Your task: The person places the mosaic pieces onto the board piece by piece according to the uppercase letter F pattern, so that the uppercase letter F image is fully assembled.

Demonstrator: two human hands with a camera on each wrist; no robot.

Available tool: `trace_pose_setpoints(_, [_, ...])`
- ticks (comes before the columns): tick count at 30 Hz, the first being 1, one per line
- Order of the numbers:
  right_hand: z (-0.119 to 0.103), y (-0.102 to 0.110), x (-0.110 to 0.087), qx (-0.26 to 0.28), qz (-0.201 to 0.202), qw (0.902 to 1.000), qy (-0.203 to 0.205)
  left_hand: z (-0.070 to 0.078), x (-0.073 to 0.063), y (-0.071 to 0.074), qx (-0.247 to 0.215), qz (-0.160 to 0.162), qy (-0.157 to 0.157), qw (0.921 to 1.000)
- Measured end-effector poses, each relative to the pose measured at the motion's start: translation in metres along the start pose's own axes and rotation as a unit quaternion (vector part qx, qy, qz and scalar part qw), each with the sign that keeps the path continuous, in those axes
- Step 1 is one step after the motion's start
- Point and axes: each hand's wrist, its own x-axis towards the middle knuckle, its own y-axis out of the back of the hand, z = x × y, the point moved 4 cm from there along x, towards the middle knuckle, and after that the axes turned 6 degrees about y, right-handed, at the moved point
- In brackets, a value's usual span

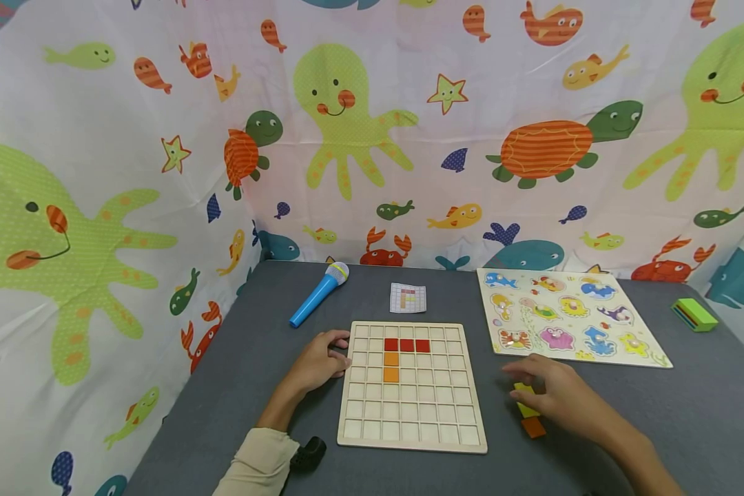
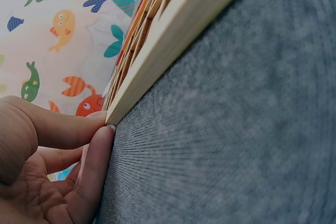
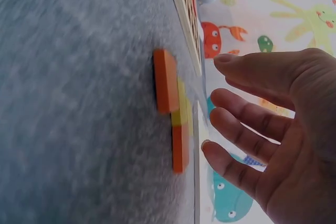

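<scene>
A wooden grid board [image 1: 428,413] lies in the middle of the table in the head view. It holds three red tiles [image 1: 407,345] in a row and two orange tiles [image 1: 391,366] in a column below the leftmost red one. My left hand [image 1: 315,361] grips the board's left edge, thumb and fingertip together at the side wall [image 2: 152,56] in the left wrist view. To the right of the board, my right hand [image 1: 554,393] hovers with parted fingers over loose yellow tiles [image 1: 527,409] and orange tiles [image 3: 166,81]. Nothing is between its fingers in the right wrist view.
A small pattern card [image 1: 408,298] lies behind the board, with a blue toy microphone [image 1: 319,295] to its left. At the back right is a sea-animal puzzle board [image 1: 573,317]. A green layered block [image 1: 694,315] stands near the right edge. A sea-print cloth [image 1: 372,227] hangs behind.
</scene>
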Motion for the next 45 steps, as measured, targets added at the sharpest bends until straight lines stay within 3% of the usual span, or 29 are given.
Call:
trace_pose_setpoints(5, [0.009,0.002,-0.007,0.017,-0.014,0.9996,-0.02,-0.001,0.001,-0.001,0.0,0.0,0.001,1.0])
trace_pose_setpoints(14, [0.022,0.007,-0.019,0.016,0.023,0.9996,-0.002,-0.001,0.003,-0.001,0.002,0.004,0.004,1.0])
trace_pose_setpoints(30, [0.038,0.005,-0.024,0.046,-0.043,0.9959,-0.066,0.0,0.0,0.0,-0.003,0.003,0.0,1.0])
trace_pose_setpoints(45, [0.042,0.002,-0.025,0.053,-0.046,0.9959,-0.057,0.0,0.0,0.0,0.001,0.003,0.001,1.0])
